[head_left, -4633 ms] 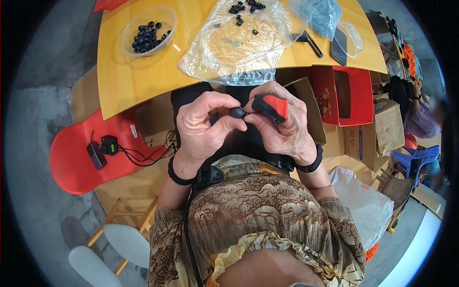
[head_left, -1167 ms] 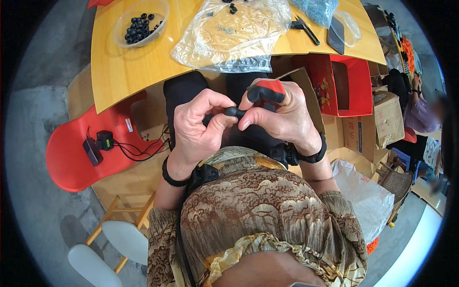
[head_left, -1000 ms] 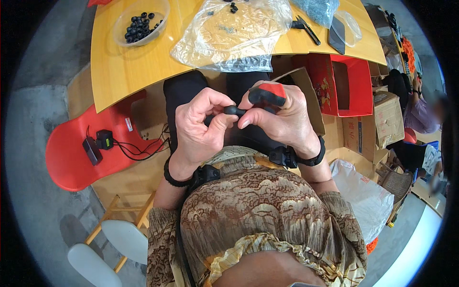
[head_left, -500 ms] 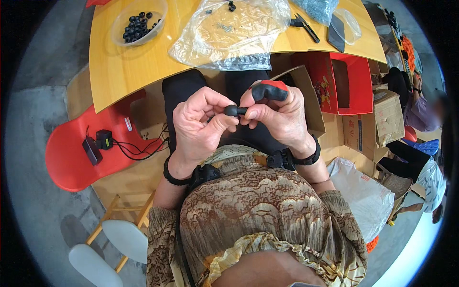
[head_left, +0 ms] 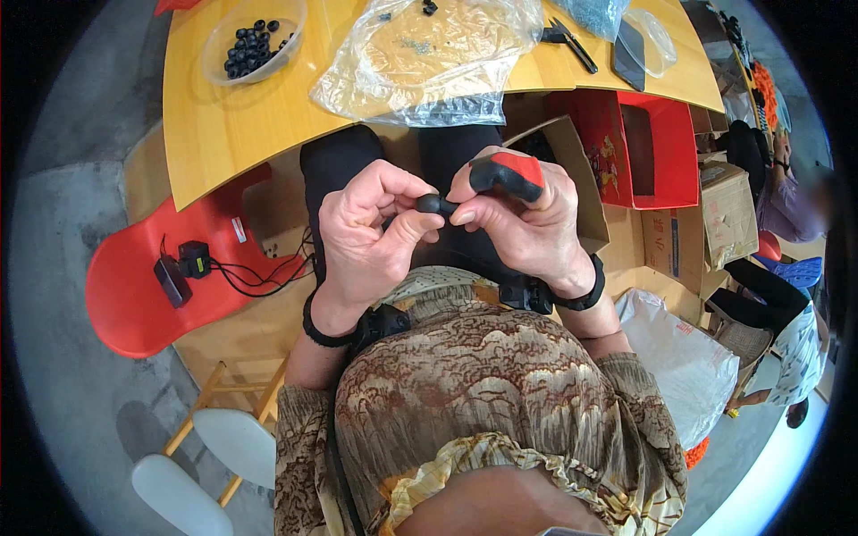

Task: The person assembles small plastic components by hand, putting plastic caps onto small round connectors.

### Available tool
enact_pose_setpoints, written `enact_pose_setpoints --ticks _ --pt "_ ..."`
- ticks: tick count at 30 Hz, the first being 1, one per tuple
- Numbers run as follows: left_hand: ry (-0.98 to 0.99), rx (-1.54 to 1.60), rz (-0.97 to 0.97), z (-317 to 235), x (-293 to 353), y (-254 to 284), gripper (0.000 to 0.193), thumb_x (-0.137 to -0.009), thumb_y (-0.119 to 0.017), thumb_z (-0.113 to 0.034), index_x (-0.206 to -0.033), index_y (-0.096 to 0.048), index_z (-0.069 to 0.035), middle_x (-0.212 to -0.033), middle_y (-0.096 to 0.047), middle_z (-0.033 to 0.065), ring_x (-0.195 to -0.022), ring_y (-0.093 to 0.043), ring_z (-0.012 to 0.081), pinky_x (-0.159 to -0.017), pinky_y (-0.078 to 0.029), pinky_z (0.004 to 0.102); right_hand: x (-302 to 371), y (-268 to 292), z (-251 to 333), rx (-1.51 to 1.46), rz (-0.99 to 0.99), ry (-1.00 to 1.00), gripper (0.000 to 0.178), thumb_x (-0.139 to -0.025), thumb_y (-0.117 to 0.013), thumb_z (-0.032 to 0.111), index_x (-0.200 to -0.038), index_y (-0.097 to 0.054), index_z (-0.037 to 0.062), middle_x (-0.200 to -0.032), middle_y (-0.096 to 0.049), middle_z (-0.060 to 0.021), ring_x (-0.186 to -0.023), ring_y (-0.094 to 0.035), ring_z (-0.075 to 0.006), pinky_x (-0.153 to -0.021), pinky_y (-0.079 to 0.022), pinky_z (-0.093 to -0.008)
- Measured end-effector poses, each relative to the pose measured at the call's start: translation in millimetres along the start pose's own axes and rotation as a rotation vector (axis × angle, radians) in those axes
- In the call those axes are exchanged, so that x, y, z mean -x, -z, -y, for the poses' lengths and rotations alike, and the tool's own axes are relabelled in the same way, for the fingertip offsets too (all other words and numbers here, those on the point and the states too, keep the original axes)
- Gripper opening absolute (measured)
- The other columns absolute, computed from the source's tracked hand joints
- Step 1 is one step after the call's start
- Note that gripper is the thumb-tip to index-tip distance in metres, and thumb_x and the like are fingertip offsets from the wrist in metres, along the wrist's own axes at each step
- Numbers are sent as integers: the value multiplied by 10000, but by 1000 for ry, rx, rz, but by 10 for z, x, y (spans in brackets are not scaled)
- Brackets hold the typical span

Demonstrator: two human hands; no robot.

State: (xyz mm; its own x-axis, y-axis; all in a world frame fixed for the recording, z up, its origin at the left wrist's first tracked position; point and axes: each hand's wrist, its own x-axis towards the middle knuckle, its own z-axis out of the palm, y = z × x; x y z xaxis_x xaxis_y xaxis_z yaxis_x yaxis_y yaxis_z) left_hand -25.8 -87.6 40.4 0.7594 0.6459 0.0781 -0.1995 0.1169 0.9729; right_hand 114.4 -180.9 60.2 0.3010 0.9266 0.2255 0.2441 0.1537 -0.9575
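Above my lap, my left hand (head_left: 365,225) pinches a small black knob-shaped piece (head_left: 430,204) between thumb and fingertips. The piece has a rounded head and a narrower black stem (head_left: 449,211) pointing right. Closed on that stem are the thumb and fingertips of my right hand (head_left: 538,223). A curved red and black cover (head_left: 508,174) sits over the right index finger, like a glove finger. What lies inside the rounded head is hidden by my fingers.
On the yellow table (head_left: 210,143) ahead stand a clear bowl (head_left: 298,55) of black pieces, a plastic bag (head_left: 375,85) with small bits on it, cutting pliers (head_left: 576,49) and a phone (head_left: 628,58). A red chair (head_left: 125,286) is left; a red box (head_left: 670,152) and cartons (head_left: 728,223) right.
The right hand has shifted slightly left toward the left hand, and less of the stem shows between them. The red and black cover has tilted downward at its right end.
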Motion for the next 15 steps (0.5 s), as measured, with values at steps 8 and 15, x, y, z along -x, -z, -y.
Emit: enact_pose_setpoints --ticks 8,15 --pt "-132 -30 -52 105 2 -74 119 -763 -620 68 -814 -520 28 -693 -575 43 -596 -557 58 -527 -458 173 -22 -24 -43 188 -85 225 160 -620 -698 -36 -717 -589 29 -676 -591 -57 -547 -570 -145 -490 -451 -227" --pt "-177 -79 -75 104 -5 -114 111 -770 -611 67 -799 -512 25 -680 -566 44 -583 -544 55 -520 -438 172 -18 36 -21 58 8 44 129 -644 -690 -39 -691 -589 26 -688 -600 -62 -555 -570 -126 -496 -453 -228"
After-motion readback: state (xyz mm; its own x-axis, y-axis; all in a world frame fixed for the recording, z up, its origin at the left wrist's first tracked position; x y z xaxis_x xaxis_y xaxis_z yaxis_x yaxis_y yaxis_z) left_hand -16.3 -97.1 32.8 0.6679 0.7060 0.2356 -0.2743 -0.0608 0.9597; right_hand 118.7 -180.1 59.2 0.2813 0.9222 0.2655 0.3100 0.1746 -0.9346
